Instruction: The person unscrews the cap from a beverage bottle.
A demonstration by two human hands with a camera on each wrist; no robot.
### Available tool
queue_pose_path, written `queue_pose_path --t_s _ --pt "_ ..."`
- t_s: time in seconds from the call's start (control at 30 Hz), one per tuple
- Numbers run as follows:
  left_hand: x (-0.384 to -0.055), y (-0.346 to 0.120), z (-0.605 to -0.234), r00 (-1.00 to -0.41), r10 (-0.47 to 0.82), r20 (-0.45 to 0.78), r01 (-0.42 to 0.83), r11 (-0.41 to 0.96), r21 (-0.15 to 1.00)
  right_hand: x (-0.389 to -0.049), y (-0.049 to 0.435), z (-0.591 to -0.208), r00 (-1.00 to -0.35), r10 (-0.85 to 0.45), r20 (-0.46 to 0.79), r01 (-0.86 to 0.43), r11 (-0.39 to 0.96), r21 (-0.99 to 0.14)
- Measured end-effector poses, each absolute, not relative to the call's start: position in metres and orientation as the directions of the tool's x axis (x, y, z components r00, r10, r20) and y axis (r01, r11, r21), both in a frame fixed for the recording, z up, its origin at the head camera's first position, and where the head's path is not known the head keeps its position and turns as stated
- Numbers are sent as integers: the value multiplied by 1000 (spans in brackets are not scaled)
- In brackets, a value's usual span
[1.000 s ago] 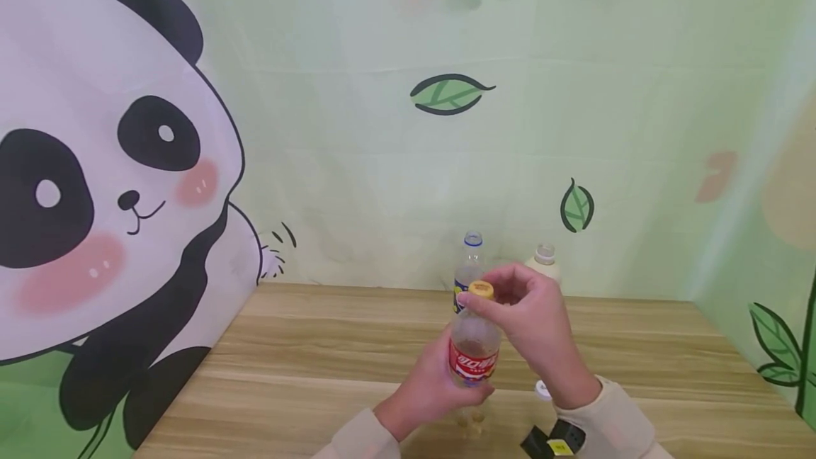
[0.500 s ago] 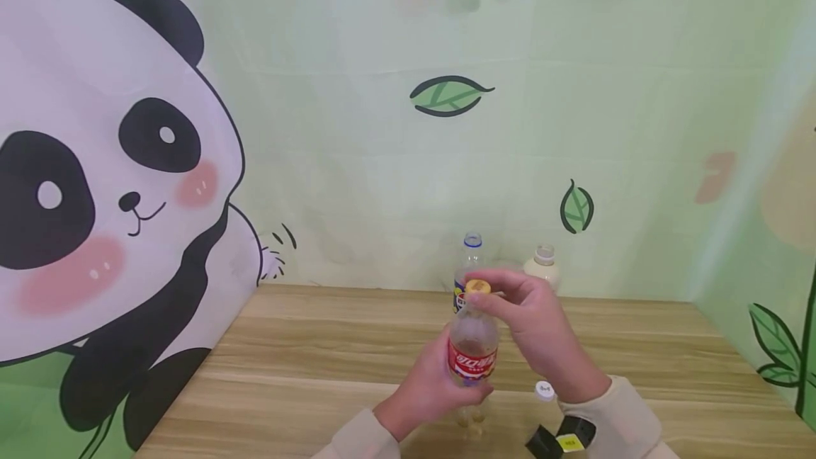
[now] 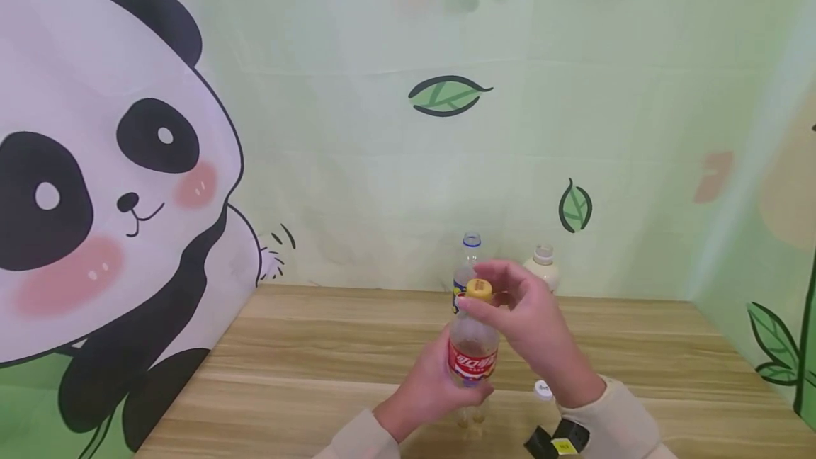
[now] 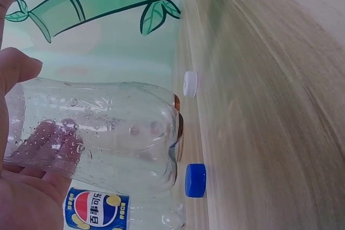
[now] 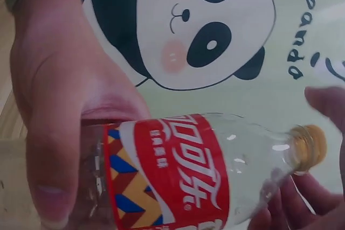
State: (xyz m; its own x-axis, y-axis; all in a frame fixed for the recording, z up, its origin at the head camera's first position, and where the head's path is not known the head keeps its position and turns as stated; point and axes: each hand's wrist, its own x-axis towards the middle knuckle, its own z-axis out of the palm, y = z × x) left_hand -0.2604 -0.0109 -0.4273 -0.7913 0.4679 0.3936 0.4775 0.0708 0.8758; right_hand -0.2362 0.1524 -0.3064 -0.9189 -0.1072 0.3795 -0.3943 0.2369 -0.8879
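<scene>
My left hand (image 3: pixel 430 388) grips the lower body of a clear plastic cola bottle (image 3: pixel 473 360) with a red label, held tilted above the table. In the left wrist view the fingers show through its clear wall. A yellow cap (image 3: pixel 480 289) sits on the bottle's neck. Around the cap my right hand (image 3: pixel 535 324) is spread. In the right wrist view the thumb (image 5: pixel 326 103) stands apart from the cap, and the other fingers (image 5: pixel 294 203) are by the neck; whether they touch it I cannot tell.
Behind the hands stand a capless clear bottle (image 3: pixel 472 253) with a blue label and a capless cream bottle (image 3: pixel 542 271). A white cap (image 3: pixel 543 389) and a blue cap (image 4: pixel 195 180) lie on the wooden table (image 3: pixel 306 353). A black wrist device (image 3: pixel 569 435) hangs at my right sleeve.
My right fingers closed in over the yellow cap half a second ago; now they have spread away from it, as a second ago. The left hand and bottle stay nearly still.
</scene>
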Motion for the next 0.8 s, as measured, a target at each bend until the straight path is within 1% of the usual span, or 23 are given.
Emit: queue_pose_path --t_s 0.17,0.3,0.47,0.67,0.8 --pt "-260 -10 -427 -786 472 400 490 79 868 -232 146 -307 -898 44 438 -392 374 -840" --pt "-260 -10 -427 -788 468 401 491 84 867 -232 144 -306 -887 84 455 -390 393 -833" --pt "-260 -10 -427 -789 461 406 499 96 861 -233 146 -305 -884 76 460 -409 348 -844" --pt "-259 -10 -427 -791 465 398 487 83 870 -233 149 -304 -897 32 440 -408 319 -855" --pt "-260 -10 -427 -789 471 395 482 73 873 -234 150 -304 -906 -12 423 -410 267 -872"
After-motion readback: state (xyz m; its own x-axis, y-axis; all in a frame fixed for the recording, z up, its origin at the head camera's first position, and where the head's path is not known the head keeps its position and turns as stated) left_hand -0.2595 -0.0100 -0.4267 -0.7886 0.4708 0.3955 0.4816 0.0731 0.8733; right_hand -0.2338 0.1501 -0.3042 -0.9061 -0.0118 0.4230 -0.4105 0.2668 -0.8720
